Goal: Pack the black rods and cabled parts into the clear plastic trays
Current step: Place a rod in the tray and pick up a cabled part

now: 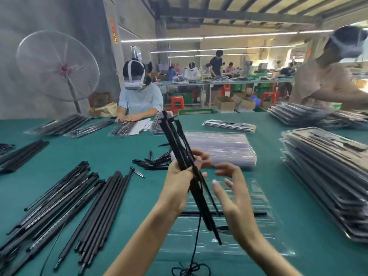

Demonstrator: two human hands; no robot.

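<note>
Green cloth (123, 148) covers the bench. At frame centre a bundle of rods (179, 148) is gripped by the left hand (180, 178), fingers curled round it; the right hand (233, 188) is held beside it, fingers spread. A dangling cable (196, 236) could be snagged on the clear tray (249, 198) below. Room is crowded by loose rods (75, 206) lower left and filled trays (326, 172) at right.

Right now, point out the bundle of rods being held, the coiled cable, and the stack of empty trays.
bundle of rods (175, 140), head view, upper shafts above the left hand
coiled cable (191, 269), head view, loop
stack of empty trays (221, 148), head view, top tray
</note>
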